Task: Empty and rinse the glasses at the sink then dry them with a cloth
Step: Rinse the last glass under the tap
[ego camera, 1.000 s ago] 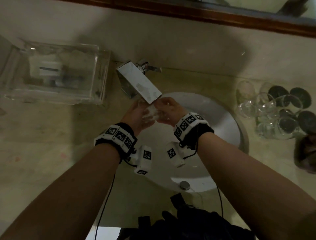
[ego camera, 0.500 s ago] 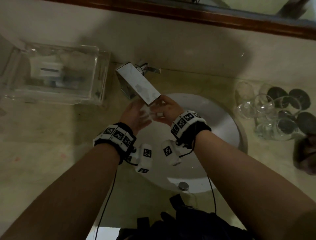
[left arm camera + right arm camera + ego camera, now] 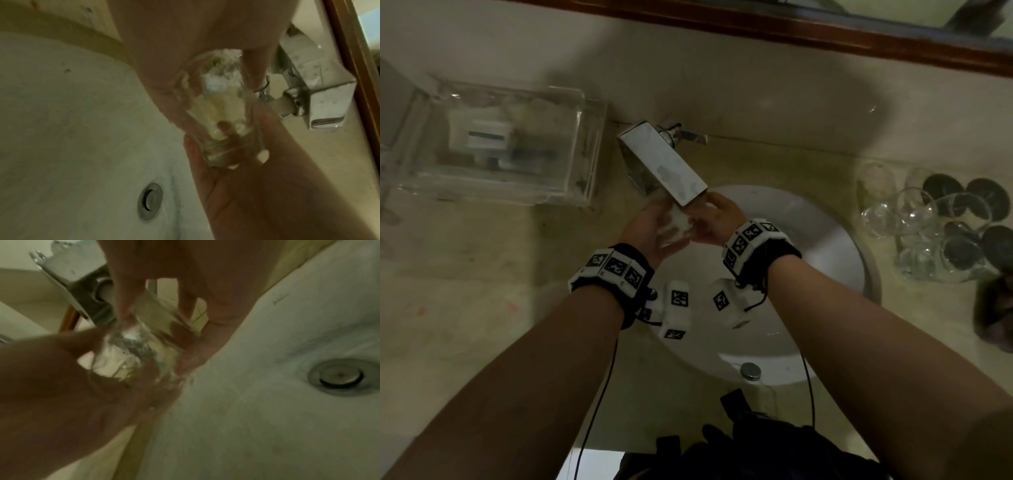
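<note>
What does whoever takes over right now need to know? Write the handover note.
Left hand: grips the glass under the faucet.
Right hand: fingers curled round the same glass, over the sink.
Water is foaming inside the glass, so rinsing is under way.
Other glasses stand grouped on the counter right of the sink; whether they are rinsed cannot be told.
Left: finish this rinse, empty it, dry it. The drying cloth cannot be made out for sure; a dark item sits at the right edge.
</note>
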### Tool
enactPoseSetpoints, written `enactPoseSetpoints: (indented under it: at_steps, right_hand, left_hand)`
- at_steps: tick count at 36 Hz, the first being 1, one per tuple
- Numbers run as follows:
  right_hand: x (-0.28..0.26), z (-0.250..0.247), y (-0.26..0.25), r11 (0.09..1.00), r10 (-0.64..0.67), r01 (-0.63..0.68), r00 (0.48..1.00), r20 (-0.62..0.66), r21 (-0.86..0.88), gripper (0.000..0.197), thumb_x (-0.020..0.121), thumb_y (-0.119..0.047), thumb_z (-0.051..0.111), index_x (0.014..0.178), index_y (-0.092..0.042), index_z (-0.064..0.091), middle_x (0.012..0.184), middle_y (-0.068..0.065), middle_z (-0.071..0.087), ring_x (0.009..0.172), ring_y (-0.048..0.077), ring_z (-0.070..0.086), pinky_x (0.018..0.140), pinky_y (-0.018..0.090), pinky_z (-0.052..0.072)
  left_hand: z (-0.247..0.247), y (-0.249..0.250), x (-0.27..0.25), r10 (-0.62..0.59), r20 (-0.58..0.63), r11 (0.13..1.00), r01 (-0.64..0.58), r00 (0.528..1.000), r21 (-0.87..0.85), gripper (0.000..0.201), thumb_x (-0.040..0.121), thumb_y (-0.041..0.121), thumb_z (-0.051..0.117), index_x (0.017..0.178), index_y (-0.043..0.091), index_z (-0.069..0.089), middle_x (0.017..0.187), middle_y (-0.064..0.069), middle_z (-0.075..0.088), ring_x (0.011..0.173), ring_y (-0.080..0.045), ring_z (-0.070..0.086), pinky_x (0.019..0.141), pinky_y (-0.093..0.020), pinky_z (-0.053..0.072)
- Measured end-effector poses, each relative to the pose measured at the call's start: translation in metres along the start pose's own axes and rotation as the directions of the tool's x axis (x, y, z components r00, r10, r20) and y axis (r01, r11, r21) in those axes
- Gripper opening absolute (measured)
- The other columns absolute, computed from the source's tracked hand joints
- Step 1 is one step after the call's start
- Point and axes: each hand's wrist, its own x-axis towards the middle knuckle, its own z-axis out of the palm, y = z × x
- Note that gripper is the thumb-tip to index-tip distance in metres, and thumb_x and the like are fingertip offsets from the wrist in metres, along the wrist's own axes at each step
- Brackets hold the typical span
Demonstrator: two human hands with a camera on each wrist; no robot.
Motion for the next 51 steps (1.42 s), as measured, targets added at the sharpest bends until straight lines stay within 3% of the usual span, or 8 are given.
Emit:
enactPoseSetpoints:
  at_steps: [7, 10, 18, 23, 27, 39, 45, 51]
  right_hand:
    - [-0.002, -0.002, 0.003, 0.999, -0.035, 0.035, 0.999, 0.011, -0.032, 0.041, 0.09, -0.006, 0.062, 0.129, -0.015, 0.052, 0.115, 0.012, 0.06, 0.094, 0.028, 0.063, 0.083, 0.045, 0.057]
    - [0.001, -0.011, 0.005, 0.998, 0.014, -0.017, 0.998, 0.06, 0.055, 0.046, 0.083, 0.005, 0.066, 0.121, -0.021, 0.061, 0.116, 0.009, 0.062, 0.09, 0.028, 0.065, 0.071, 0.038, 0.059]
    - [-0.007, -0.013, 0.01, 0.997, 0.071, -0.069, 0.996, -0.047, 0.046, 0.025, 0.086, -0.034, 0.069, 0.1, -0.014, 0.065, 0.096, 0.012, 0.067, 0.079, 0.025, 0.065, 0.071, 0.039, 0.06]
    - [-0.011, -0.016, 0.013, 0.997, 0.04, -0.039, 0.999, 0.003, -0.073, 0.027, 0.078, -0.028, 0.077, 0.102, -0.024, 0.065, 0.105, 0.007, 0.065, 0.102, 0.031, 0.064, 0.09, 0.047, 0.054]
    - [-0.017, -0.02, 0.011, 0.999, 0.04, -0.04, 0.999, -0.01, -0.018, 0.016, 0.085, -0.022, 0.072, 0.094, -0.011, 0.065, 0.081, 0.009, 0.064, 0.071, 0.024, 0.063, 0.073, 0.038, 0.06]
    - [-0.023, -0.028, 0.01, 0.99, 0.115, -0.119, 0.992, -0.053, -0.078, 0.023, 0.091, -0.039, 0.061, 0.091, -0.017, 0.064, 0.091, 0.01, 0.063, 0.079, 0.025, 0.065, 0.068, 0.031, 0.057]
    - [-0.022, -0.033, 0.005, 0.925, 0.08, -0.101, 0.994, -0.073, -0.365, 0.046, 0.097, -0.022, 0.055, 0.14, -0.009, 0.045, 0.138, 0.009, 0.051, 0.118, 0.026, 0.053, 0.094, 0.036, 0.048]
    - [-0.021, -0.036, -0.008, 0.854, -0.108, 0.039, 0.989, -0.104, -0.519, 0.037, 0.1, -0.006, 0.044, 0.136, -0.002, 0.049, 0.142, 0.015, 0.048, 0.127, 0.031, 0.05, 0.096, 0.035, 0.045]
  left_hand:
    - [0.007, 0.005, -0.004, 0.035, 0.036, 0.999, -0.035, 0.999, -0.015, 0.021, 0.098, 0.029, 0.051, 0.107, 0.011, 0.056, 0.081, -0.003, 0.062, 0.063, -0.014, 0.059, 0.052, -0.023, 0.051]
    - [0.004, 0.001, -0.001, -0.022, -0.14, 0.995, 0.035, 0.99, 0.089, 0.028, 0.098, 0.047, 0.05, 0.096, 0.02, 0.055, 0.092, -0.002, 0.061, 0.08, -0.018, 0.062, 0.075, -0.035, 0.057]
    - [0.0, -0.006, 0.003, 0.023, -0.002, 0.996, -0.022, 1.0, 0.091, 0.062, 0.08, 0.033, 0.071, 0.136, 0.017, 0.052, 0.107, -0.007, 0.061, 0.08, -0.02, 0.064, 0.064, -0.034, 0.056]
    - [0.007, -0.008, -0.002, -0.044, -0.086, 0.985, 0.058, 0.995, 0.164, 0.07, 0.055, 0.066, 0.074, 0.11, 0.024, 0.065, 0.093, -0.002, 0.059, 0.069, -0.016, 0.056, 0.049, -0.023, 0.047]
    - [0.004, -0.011, -0.002, -0.095, -0.057, 0.992, 0.099, 0.994, 0.081, 0.035, 0.093, 0.041, 0.06, 0.119, 0.018, 0.059, 0.102, -0.005, 0.055, 0.076, -0.02, 0.058, 0.061, -0.029, 0.053]
    - [0.014, -0.013, -0.013, 0.0, -0.033, 0.989, 0.005, 0.999, 0.15, 0.044, 0.093, 0.022, 0.063, 0.135, 0.021, 0.054, 0.123, -0.007, 0.062, 0.103, -0.025, 0.064, 0.08, -0.035, 0.054]
    - [0.02, -0.016, -0.01, -0.005, -0.199, 0.99, 0.033, 0.98, 0.14, 0.068, 0.086, 0.031, 0.073, 0.146, 0.019, 0.042, 0.133, -0.011, 0.052, 0.103, -0.024, 0.061, 0.078, -0.034, 0.054]
    - [0.015, -0.014, -0.006, -0.035, -0.28, 0.993, 0.066, 0.959, 0.101, 0.048, 0.088, 0.026, 0.071, 0.131, 0.013, 0.055, 0.118, -0.01, 0.056, 0.09, -0.022, 0.058, 0.074, -0.034, 0.054]
